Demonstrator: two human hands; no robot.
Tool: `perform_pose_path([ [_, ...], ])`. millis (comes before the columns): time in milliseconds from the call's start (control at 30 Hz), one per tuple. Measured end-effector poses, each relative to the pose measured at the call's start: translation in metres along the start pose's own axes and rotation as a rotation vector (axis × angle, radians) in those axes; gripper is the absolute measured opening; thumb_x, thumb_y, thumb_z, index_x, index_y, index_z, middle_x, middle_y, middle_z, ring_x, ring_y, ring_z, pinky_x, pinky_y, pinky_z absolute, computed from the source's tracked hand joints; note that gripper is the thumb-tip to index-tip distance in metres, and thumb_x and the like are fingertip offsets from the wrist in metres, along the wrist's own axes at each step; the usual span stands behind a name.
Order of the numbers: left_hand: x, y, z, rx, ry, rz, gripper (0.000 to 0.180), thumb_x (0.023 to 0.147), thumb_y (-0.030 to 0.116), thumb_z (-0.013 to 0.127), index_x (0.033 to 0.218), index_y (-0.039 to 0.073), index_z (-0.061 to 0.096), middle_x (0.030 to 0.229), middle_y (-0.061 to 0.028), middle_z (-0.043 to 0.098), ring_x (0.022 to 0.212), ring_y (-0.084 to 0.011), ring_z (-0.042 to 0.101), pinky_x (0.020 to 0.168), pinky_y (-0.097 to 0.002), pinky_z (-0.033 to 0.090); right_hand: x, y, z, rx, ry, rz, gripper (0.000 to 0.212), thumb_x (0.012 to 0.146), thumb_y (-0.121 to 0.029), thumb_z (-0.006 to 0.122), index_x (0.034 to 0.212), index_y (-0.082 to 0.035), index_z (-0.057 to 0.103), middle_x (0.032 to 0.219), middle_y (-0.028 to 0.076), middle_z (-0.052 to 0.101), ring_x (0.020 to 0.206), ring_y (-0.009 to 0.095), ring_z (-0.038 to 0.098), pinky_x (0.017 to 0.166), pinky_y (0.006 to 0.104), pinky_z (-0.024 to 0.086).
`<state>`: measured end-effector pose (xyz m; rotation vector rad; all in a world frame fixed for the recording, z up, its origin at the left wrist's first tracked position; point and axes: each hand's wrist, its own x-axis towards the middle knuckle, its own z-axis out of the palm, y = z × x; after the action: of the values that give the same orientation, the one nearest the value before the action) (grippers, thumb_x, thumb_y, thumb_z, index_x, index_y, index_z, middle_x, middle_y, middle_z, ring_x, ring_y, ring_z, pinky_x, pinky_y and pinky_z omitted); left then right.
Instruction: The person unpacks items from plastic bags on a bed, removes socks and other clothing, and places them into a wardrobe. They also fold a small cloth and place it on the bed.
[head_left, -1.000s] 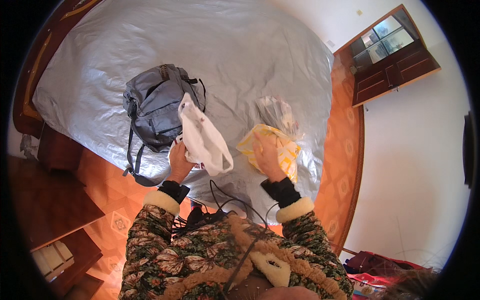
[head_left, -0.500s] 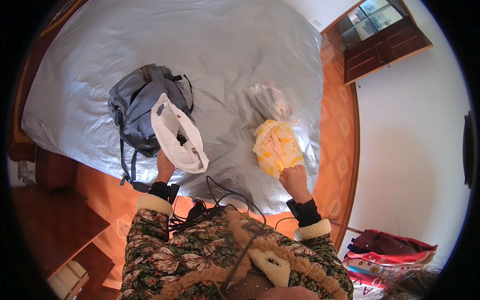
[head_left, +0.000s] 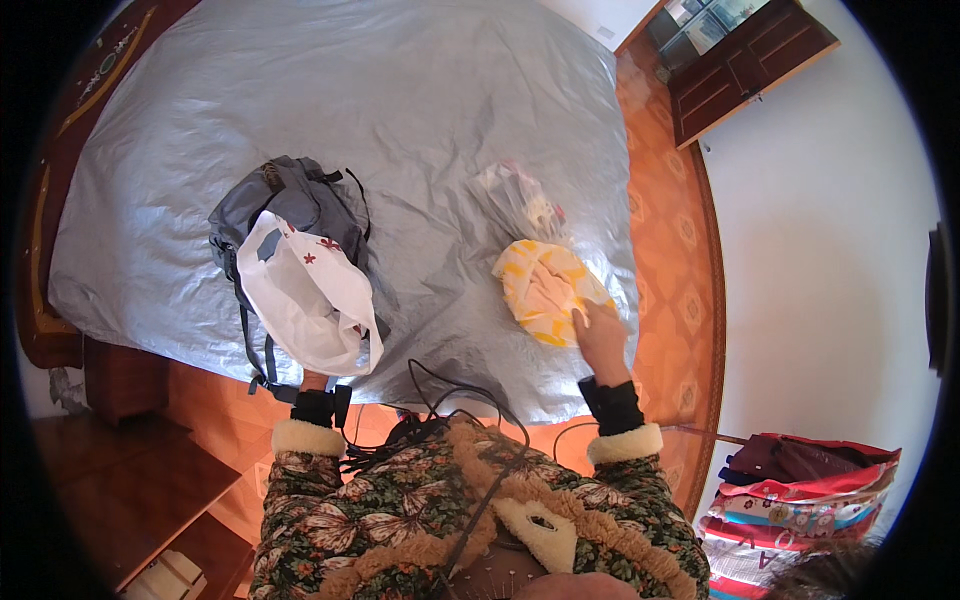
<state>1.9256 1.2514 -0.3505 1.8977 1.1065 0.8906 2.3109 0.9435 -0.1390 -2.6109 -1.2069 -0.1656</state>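
Observation:
A white bag (head_left: 300,300) with dark red flower prints gapes toward me, its side overlapping a grey backpack (head_left: 290,185) on the bed. My left hand (head_left: 313,382) is at the bag's lower edge and carries it; the fingers are hidden behind the bag. To the right, a yellow-and-white patterned plastic bag (head_left: 520,300) lies with something pale pink and soft showing in it. My right hand (head_left: 603,342) is closed on its near right edge. A clear plastic bag (head_left: 525,200) with contents I cannot make out touches its far side.
A silver-grey sheet (head_left: 430,120) covers the bed. Black cables (head_left: 450,375) loop at its near edge in front of me. Wooden furniture (head_left: 130,480) stands at lower left. A red printed bag (head_left: 800,500) holds dark cloth at lower right. A brown door (head_left: 750,75) stands far right.
The white bag has shifted left and nearer with my left hand, showing more of its inside and prints. My right hand has turned at the yellow-and-white bag's edge. The whole view has shifted slightly.

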Motion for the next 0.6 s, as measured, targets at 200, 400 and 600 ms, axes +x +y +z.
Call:
perform_pose_path([
  [200, -0.018, 0.019, -0.022, 0.017, 0.014, -0.054, 0.032, 0.081, 0.017, 0.068, 0.109, 0.003, 0.064, 0.106, -0.0148, 0.067, 0.102, -0.0289, 0.064, 0.084, -0.0377, 0.051, 0.03, -0.033, 0.098, 0.061, -0.037, -0.216, 0.026, 0.084, -0.013, 0.053, 0.106, -0.005, 0.065, 0.098, 0.016, 0.066, 0.095, 0.033, 0.061, 0.087, 0.0428, 0.047],
  [400, -0.047, 0.025, -0.06, 0.052, 0.043, -0.133, 0.03, 0.082, 0.016, 0.066, 0.109, 0.002, 0.064, 0.106, -0.0148, 0.067, 0.101, -0.0286, 0.064, 0.084, -0.0374, 0.051, 0.023, 0.01, 0.121, -0.469, -0.523, -0.01, 0.04, 0.079, -0.03, 0.065, 0.11, -0.004, 0.064, 0.106, 0.018, 0.066, 0.101, 0.033, 0.062, 0.09, 0.0422, 0.047],
  [600, -0.053, 0.038, -0.078, 0.084, 0.045, -0.145, 0.029, 0.083, 0.015, 0.065, 0.109, 0.002, 0.064, 0.106, -0.0148, 0.068, 0.101, -0.0282, 0.064, 0.085, -0.0372, 0.051, 0.026, 0.07, 0.103, 0.067, -0.026, -0.283, 0.05, 0.071, -0.035, 0.077, 0.106, -0.002, 0.066, 0.11, 0.018, 0.066, 0.102, 0.03, 0.063, 0.083, 0.0396, 0.05],
])
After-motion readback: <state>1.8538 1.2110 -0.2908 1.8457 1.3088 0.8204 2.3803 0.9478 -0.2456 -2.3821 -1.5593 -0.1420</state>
